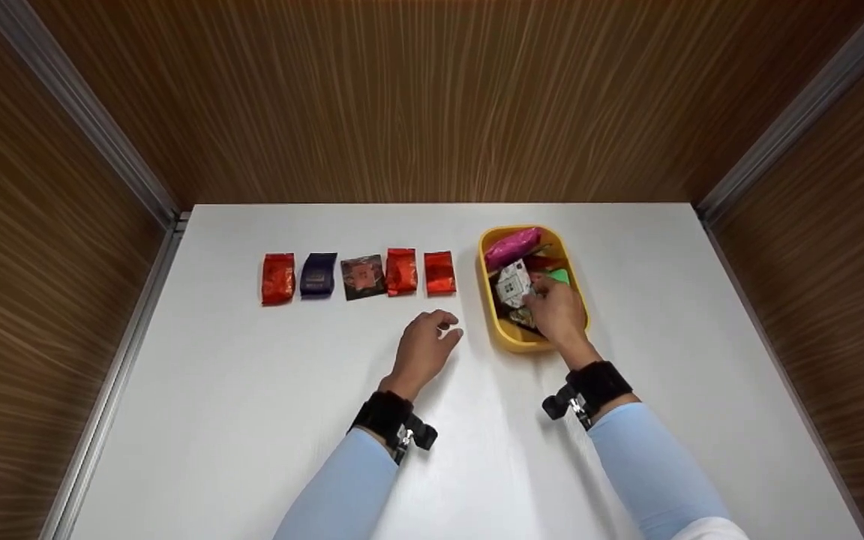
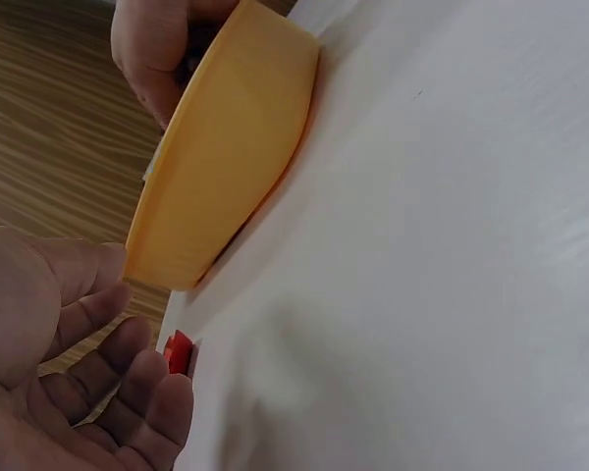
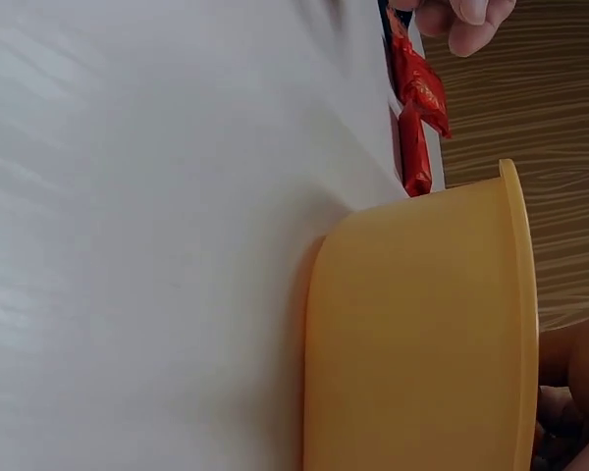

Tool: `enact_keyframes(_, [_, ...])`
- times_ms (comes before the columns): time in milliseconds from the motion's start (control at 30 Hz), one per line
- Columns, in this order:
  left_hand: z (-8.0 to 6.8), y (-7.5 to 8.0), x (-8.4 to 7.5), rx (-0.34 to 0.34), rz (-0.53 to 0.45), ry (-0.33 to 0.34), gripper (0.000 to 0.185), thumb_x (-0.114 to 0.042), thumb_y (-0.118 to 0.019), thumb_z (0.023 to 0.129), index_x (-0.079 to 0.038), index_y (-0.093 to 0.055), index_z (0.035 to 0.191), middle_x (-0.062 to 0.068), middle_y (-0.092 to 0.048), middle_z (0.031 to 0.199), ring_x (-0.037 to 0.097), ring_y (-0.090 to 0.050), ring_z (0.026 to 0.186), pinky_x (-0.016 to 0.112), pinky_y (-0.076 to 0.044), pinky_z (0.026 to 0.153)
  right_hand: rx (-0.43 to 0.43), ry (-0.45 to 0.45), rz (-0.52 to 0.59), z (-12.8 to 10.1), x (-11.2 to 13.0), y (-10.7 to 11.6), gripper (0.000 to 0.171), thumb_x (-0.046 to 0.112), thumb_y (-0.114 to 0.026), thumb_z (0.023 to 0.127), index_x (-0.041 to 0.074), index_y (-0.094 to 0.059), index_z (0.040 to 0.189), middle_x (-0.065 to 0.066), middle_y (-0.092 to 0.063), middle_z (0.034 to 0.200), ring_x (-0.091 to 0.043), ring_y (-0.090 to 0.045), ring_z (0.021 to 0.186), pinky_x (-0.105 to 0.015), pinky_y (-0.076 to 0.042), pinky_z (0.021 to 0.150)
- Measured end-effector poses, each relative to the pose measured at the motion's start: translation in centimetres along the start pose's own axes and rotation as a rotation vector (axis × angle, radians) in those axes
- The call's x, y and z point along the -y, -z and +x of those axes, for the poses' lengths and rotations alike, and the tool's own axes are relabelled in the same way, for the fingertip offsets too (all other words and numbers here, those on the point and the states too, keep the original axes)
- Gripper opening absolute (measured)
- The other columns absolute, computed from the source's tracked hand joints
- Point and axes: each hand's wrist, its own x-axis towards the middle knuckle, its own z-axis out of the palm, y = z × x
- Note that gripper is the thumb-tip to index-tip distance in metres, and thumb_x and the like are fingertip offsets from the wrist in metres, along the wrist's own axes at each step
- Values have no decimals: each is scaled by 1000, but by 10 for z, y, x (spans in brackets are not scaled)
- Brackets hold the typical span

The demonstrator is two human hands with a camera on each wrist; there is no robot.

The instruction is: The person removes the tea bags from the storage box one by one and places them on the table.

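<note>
My right hand (image 1: 558, 309) reaches into a yellow plastic bin (image 1: 485, 289). Its thumb and fingers pinch the right edge of a white patterned packet (image 1: 512, 285). Beside that packet in the bin are a pink wrapped packet (image 1: 513, 247), a green piece (image 1: 558, 276) and some red and dark wrappers, partly covered by the hand. In the right wrist view, the bin wall hides most of this hand's fingers. My left hand (image 1: 424, 346) hovers left of the bin, fingers loosely bent and holding nothing.
Several packets form a row on the white table (image 1: 252, 420): a red packet (image 1: 278, 278), a dark blue packet (image 1: 318, 274), a flat dark square packet (image 1: 364, 277), and two more red packets (image 1: 402, 271) near the bin. Wood-grain panels (image 1: 432, 97) enclose the table's back and sides.
</note>
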Motion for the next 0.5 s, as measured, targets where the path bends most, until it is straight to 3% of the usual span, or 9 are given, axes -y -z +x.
enact_keyframes(100, [3,-3,-5,21,12,-12,25,-20,-71,101,-5,-74,121,12,-69,110,27,-65,102,42,-53,90,-23,4,85,-5,0,4,24,20,-65,103,6,-74,121,-15,-73,102,-24,-63,78,-36,-48,70])
enact_keyframes(200, [6,-4,-12,21,10,-29,27,-20,-72,101,-5,-73,123,13,-69,111,29,-66,103,42,-53,91,-61,40,174,-12,2,10,25,22,-64,105,9,-74,124,-11,-71,109,-19,-60,75,-31,-47,64])
enact_keyframes(300, [9,-2,-19,6,-6,-36,29,-18,-73,100,-5,-71,126,15,-69,113,31,-67,106,43,-54,92,-107,115,244,-20,6,17,21,24,-64,106,9,-74,118,-10,-69,111,-17,-58,72,-28,-46,61])
enact_keyframes(500, [12,5,-34,-58,-72,-30,46,-16,-75,99,-7,-63,142,17,-66,128,34,-67,115,43,-55,96,-183,293,370,-36,24,23,16,17,-65,106,4,-72,113,-10,-68,97,-11,-54,70,-23,-42,65])
